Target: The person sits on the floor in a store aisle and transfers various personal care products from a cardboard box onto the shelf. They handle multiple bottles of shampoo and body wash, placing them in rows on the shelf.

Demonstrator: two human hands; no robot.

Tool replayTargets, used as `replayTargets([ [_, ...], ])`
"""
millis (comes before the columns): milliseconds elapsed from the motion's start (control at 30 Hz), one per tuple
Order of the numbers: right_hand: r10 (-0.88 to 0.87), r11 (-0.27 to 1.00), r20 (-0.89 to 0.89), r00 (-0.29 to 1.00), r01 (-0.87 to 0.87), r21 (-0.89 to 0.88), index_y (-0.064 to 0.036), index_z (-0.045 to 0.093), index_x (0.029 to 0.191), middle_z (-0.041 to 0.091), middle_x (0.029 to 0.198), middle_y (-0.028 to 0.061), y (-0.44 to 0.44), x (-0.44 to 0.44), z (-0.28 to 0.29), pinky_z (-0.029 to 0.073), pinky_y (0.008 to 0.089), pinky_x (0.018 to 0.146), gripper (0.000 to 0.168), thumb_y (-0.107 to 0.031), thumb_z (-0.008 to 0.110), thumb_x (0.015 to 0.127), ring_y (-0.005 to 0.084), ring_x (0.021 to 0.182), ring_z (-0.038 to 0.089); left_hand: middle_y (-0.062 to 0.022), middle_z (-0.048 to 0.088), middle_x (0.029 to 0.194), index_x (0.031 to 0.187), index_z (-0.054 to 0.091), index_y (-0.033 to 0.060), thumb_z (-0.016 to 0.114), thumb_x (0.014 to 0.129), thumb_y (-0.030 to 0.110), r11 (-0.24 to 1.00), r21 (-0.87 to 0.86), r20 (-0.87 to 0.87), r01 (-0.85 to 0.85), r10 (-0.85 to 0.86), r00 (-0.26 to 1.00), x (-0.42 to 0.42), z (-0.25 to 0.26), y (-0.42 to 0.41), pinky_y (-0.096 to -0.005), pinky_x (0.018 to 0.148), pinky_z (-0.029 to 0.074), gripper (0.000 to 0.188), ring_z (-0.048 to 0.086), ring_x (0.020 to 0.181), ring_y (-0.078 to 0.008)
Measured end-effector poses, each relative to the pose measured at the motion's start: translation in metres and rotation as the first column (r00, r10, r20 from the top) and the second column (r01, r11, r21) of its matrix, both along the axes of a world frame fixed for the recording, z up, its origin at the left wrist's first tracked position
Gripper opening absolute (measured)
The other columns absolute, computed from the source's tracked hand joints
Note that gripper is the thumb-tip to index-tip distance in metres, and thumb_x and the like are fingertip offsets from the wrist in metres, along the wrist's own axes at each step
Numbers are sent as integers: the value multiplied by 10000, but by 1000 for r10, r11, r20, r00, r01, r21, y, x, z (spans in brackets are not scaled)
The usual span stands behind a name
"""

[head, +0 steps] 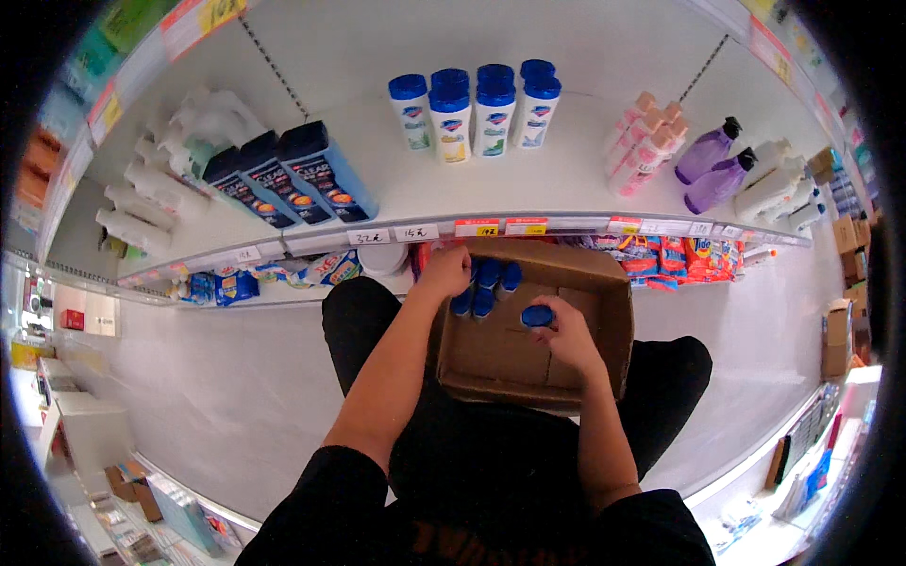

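Observation:
A cardboard box [538, 368] stands open between my knees, against the front of the shelf. Several bottles with blue caps [485, 277] are grouped upright in its far left corner. My right hand [568, 334] grips another blue-capped bottle [537, 315] above the box floor; its lower part is hidden. At the box's far left corner is my left hand [446, 271], fingers curled beside the blue caps. Whether it holds the cardboard rim or a bottle is unclear. On the shelf above, several white Safeguard bottles [451, 131] with blue caps stand in short rows.
Dark blue Clear bottles [311, 180] stand to the left on the white shelf [425, 191]. Pink pump bottles [645, 152] and purple bottles [715, 170] are to the right. Bagged Tide detergent [708, 258] fills part of the lower shelf. Cartons [839, 329] are stacked far right.

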State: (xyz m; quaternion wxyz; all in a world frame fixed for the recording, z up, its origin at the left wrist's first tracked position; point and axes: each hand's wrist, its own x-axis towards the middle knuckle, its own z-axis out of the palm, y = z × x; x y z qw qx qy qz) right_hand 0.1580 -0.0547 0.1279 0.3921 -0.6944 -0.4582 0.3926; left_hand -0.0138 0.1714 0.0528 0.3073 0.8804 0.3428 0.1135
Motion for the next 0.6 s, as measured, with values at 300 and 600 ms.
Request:
replayTargets([
  [300,142,989,153,978,-135,-55,-69,608,1074,626,1073,183,-1,-18,-37,498,428,851,375,-101,755,730,387,998,614,-169,661,962,906,621,61,613,802,131,999,34,-47,-22,24,999,0,2,0,-425,848,489,126,621,972,-351],
  [600,94,995,389,917,-69,-78,-130,590,1054,556,1196,117,7,-36,-48,517,475,789,329,-152,716,752,391,969,616,-167,674,945,885,634,47,631,793,137,999,-6,-116,-36,35,993,2,19,-4,-425,867,481,129,629,960,-343],
])
